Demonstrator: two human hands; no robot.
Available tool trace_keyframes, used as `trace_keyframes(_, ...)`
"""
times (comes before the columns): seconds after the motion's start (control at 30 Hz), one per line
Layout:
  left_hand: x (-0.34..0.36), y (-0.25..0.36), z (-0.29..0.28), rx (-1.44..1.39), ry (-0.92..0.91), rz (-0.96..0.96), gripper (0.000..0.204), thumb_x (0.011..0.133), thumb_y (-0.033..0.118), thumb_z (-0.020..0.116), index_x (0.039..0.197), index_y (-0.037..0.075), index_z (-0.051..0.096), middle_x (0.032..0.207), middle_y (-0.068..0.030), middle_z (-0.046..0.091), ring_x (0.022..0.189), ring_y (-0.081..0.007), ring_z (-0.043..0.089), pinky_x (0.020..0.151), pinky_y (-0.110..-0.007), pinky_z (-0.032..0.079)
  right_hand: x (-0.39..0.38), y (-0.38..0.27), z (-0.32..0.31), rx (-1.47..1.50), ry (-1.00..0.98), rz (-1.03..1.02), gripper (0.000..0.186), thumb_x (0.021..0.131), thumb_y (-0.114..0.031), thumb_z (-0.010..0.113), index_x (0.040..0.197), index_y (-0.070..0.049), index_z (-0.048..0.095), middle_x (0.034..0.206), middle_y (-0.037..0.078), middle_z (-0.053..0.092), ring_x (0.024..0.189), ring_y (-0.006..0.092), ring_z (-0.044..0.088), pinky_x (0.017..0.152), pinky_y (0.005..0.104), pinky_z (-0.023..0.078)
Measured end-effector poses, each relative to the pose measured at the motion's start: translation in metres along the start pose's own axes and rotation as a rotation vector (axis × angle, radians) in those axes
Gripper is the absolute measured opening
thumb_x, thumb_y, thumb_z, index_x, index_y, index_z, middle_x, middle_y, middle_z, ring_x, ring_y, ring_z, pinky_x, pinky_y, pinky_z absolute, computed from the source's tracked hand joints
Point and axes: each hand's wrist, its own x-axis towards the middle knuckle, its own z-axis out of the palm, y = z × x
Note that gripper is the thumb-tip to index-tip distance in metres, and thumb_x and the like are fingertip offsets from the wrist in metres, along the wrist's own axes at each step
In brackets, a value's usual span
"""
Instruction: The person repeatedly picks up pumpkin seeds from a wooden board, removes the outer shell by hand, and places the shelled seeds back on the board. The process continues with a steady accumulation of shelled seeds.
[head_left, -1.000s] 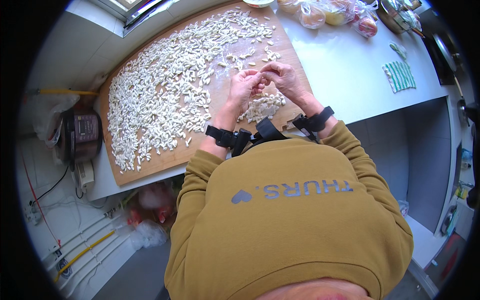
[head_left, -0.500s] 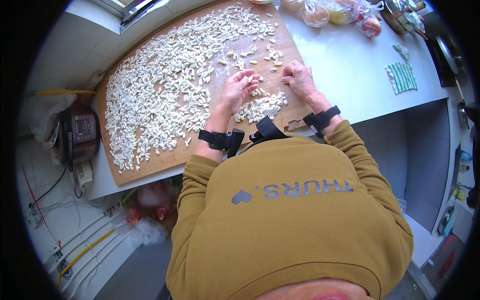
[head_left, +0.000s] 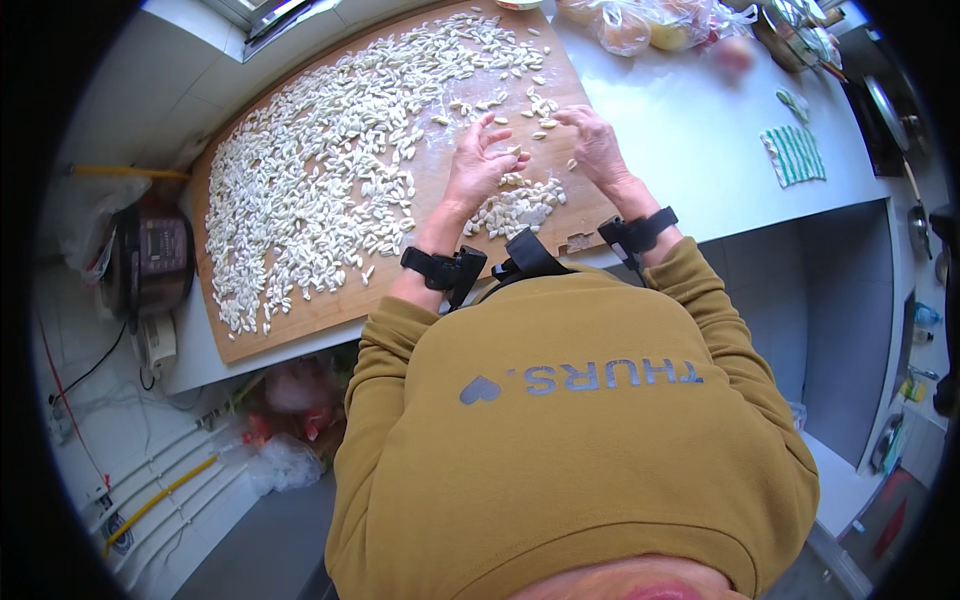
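Small, pale, oval dough-like pieces (head_left: 325,125) lie scattered by the hundreds over the left and upper parts of a large wooden board (head_left: 430,180), many of them touching. A smaller, floury heap (head_left: 515,208) sits near the board's front edge, just below the person's hands, and a few loose pieces lie above and between them.

The left hand (head_left: 478,165) is above the board, palm turned inward, its thumb and forefinger well apart and its lower fingers curled; a pale piece shows at those lower fingers. The right hand (head_left: 597,150), near the board's right edge, has its fingers bent and drawn narrow, tips pointing left, close to several loose pieces. The view is too small to tell whether either hand actually grips a piece.

Both wrists wear black straps (head_left: 430,268). The person wears a mustard-coloured sweatshirt (head_left: 570,450) with dark lettering and a heart, which fills the lower middle.

The board lies on a white worktop (head_left: 670,150). To its right are a green-and-white striped cloth (head_left: 793,155) and, farther back, clear plastic bags of round produce (head_left: 630,25) beside a pot (head_left: 790,35). At far left stands a dark, rounded appliance (head_left: 150,250), above white and yellow pipes (head_left: 160,505).
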Motion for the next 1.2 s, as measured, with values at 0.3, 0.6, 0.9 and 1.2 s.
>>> trace_keyframes(0.3, 0.000, 0.004, 0.018, 0.215, -0.011, 0.149, 0.068, 0.080, -0.006, 0.062, 0.138, -0.004, 0.026, 0.125, -0.0253, 0.049, 0.089, -0.0245, 0.066, 0.069, -0.028, 0.059, -0.005, -0.054, -0.005, 0.314, -0.113, 0.269, 0.008, 0.085, -0.005, 0.059, 0.089, 0.002, 0.062, 0.080, 0.007, 0.061, 0.069, 0.0149, 0.058, 0.065, 0.0272, 0.049)
trace_keyframes(0.6, -0.015, -0.001, -0.036, 0.232, 0.164, 0.013, 0.011, 0.085, 0.002, 0.061, 0.091, -0.007, 0.064, 0.080, -0.0131, 0.068, 0.074, -0.0171, 0.068, 0.068, -0.024, 0.056, -0.006, -0.018, -0.027, 0.528, -0.179, 0.574, 0.009, 0.085, -0.009, 0.064, 0.090, -0.002, 0.066, 0.073, 0.001, 0.061, 0.065, 0.0076, 0.054, 0.063, 0.0219, 0.047)
trace_keyframes(0.9, -0.033, -0.011, -0.069, 1.297, 0.200, 0.151, 0.014, 0.071, 0.011, 0.072, 0.077, 0.000, 0.065, 0.080, -0.0146, 0.061, 0.070, -0.0261, 0.061, 0.064, -0.035, 0.049, -0.002, 0.002, -0.010, -0.311, -0.300, 0.375, 0.010, 0.072, -0.010, 0.070, 0.079, -0.007, 0.064, 0.087, 0.010, 0.062, 0.086, 0.0253, 0.059, 0.084, 0.0376, 0.038)
trace_keyframes(1.2, -0.007, -0.012, -0.075, 1.211, 0.358, 0.108, 0.021, 0.066, 0.013, 0.077, 0.072, 0.002, 0.060, 0.073, -0.0148, 0.063, 0.071, -0.0287, 0.062, 0.067, -0.039, 0.049, 0.009, 0.027, 0.004, -0.167, -0.080, 0.280, 0.012, 0.075, -0.006, 0.067, 0.085, -0.002, 0.062, 0.083, 0.011, 0.063, 0.076, 0.0262, 0.061, 0.069, 0.0366, 0.048)
